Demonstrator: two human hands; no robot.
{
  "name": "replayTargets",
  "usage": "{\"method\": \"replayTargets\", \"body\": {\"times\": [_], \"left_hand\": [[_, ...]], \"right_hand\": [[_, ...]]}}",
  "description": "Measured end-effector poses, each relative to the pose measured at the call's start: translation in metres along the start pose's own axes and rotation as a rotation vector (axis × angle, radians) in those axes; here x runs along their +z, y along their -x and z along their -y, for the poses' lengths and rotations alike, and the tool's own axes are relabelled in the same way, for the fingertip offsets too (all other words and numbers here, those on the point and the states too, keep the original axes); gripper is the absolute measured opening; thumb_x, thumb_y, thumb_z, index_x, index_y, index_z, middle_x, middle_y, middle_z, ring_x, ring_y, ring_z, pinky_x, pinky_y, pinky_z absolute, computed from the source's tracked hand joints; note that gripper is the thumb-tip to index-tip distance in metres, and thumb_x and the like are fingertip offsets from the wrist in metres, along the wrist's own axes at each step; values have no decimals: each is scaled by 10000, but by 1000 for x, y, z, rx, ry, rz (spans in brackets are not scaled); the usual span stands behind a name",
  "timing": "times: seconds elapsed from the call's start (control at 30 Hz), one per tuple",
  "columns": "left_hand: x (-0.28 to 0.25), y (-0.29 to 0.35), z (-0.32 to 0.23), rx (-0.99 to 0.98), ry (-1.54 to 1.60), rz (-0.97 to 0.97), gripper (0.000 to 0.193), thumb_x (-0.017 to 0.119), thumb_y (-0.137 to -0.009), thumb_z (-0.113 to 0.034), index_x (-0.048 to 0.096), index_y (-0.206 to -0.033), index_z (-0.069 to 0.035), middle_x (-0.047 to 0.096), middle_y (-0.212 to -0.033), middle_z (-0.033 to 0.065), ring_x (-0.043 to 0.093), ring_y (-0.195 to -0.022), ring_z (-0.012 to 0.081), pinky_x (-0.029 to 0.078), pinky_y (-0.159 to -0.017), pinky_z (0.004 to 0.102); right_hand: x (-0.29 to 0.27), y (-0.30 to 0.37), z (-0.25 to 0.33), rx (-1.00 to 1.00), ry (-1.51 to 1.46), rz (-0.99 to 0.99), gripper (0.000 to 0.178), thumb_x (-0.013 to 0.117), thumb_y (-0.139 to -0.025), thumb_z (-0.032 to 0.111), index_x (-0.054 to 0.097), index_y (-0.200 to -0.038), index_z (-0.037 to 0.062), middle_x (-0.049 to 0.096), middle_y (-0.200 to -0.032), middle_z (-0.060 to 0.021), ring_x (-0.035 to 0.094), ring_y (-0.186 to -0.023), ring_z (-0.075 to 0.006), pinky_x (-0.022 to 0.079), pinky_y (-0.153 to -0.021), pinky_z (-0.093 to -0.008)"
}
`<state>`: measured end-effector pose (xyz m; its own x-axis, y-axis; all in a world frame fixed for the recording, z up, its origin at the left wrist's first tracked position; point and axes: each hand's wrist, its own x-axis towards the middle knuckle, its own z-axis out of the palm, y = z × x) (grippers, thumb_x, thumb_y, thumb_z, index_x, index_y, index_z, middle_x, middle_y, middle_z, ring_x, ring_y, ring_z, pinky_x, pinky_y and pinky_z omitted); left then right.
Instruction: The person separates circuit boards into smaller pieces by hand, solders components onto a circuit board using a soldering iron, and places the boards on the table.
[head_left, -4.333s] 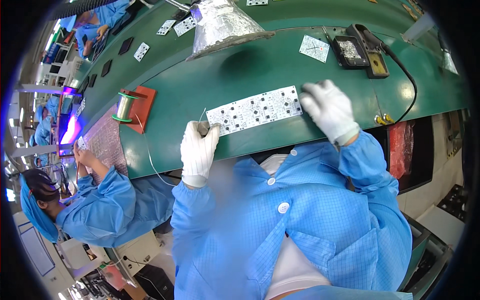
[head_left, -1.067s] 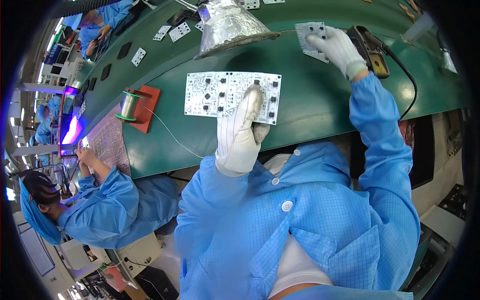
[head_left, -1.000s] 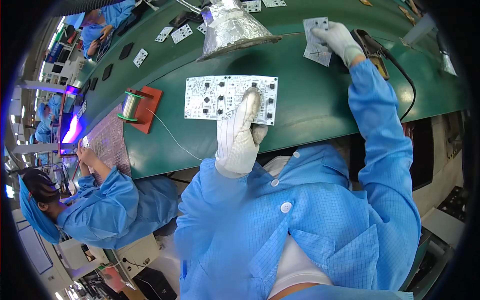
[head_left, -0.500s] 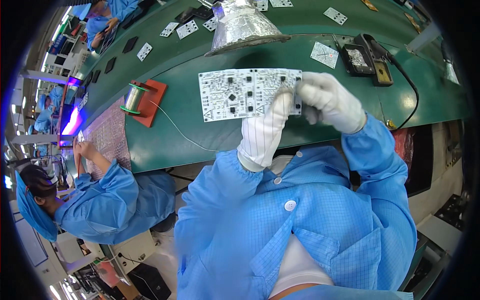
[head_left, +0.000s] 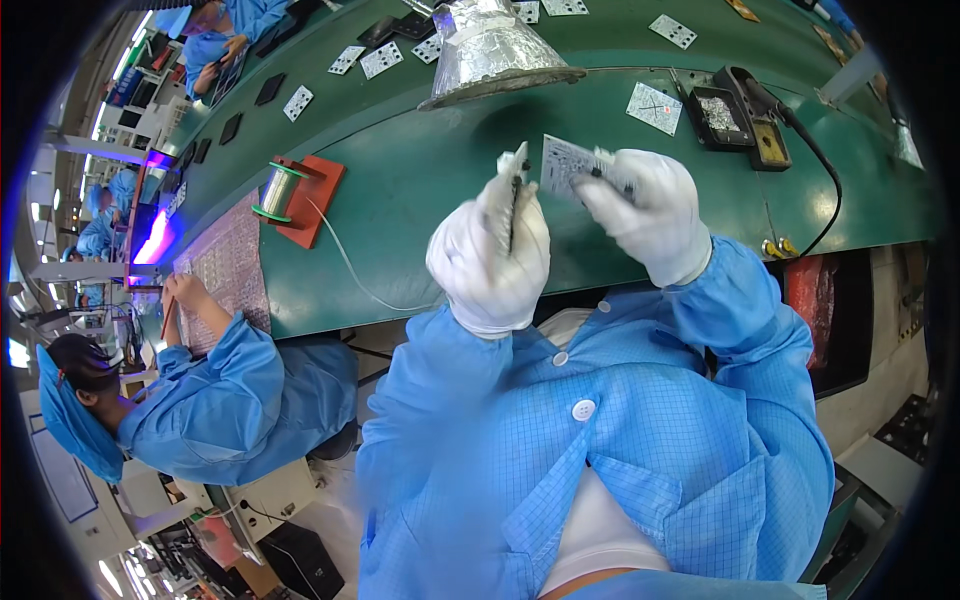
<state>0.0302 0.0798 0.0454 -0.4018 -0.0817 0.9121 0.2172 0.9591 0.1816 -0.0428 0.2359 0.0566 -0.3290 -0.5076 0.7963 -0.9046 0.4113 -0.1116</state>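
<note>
Both my hands wear white gloves and are raised above the green bench [head_left: 380,230]. My left hand [head_left: 487,262] is closed round a white circuit board [head_left: 520,165] turned nearly edge-on, with dark parts along its side. A second white circuit board [head_left: 564,166] is gripped by its right part in my right hand [head_left: 655,215]; its face is tilted and partly covered by the fingers. A gap shows between the two boards. Motion blurs the gloves a little.
A foil-covered hood [head_left: 495,55] hangs ahead of my hands. Left stands a solder wire spool [head_left: 282,192] on a red stand [head_left: 322,185]. Right are another circuit board [head_left: 654,108] and a soldering iron stand [head_left: 735,115] with a cable. A co-worker [head_left: 220,400] sits at left.
One wide board panel held in both hands is now two separate pieces, one in each hand. The left piece has turned edge-on, and my left hand has moved left.
</note>
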Motion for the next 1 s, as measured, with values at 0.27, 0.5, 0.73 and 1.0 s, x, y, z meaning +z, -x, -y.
{"method": "replayTargets", "body": {"times": [0.27, 0.5, 0.73, 1.0], "left_hand": [[-28, 13, 26, -327, 408, 418, 632, 593, -661, 165, 560, -1265, -17, 617, -1081, 138, 614, -856, 290, 502, -749, 343], [-23, 14, 23, -941, 949, 483, 453, 576, -843, 85, 551, -1280, -30, 567, -1047, 82, 543, -798, 148, 476, -573, 262], [-29, -5, 4, -1292, 1245, 379, 229, 565, -969, -252, 613, -1089, -62, 564, -938, 4, 489, -693, 55, 415, -520, 192], [-33, -12, 3, -1459, 1310, 269, 252, 600, -949, -284, 599, -1112, -92, 585, -966, -10, 551, -803, 53, 462, -629, 209]], "right_hand": [[-2, 22, -17, 288, -506, 164, 281, 629, -808, 19, 641, -1084, 68, 630, -1021, -146, 650, -827, -277, 533, -680, -316], [-1, 24, -12, 299, -574, 127, 274, 673, -791, 65, 651, -1063, 70, 632, -1031, -137, 649, -848, -265, 538, -697, -315], [0, 15, -10, 251, -598, 218, 208, 696, -777, 87, 643, -952, -12, 611, -784, -116, 611, -672, -235, 490, -593, -329], [-13, 4, -16, -111, 41, -39, 229, 775, -703, 92, 654, -877, 7, 617, -716, -97, 621, -621, -236, 484, -543, -329]]}}
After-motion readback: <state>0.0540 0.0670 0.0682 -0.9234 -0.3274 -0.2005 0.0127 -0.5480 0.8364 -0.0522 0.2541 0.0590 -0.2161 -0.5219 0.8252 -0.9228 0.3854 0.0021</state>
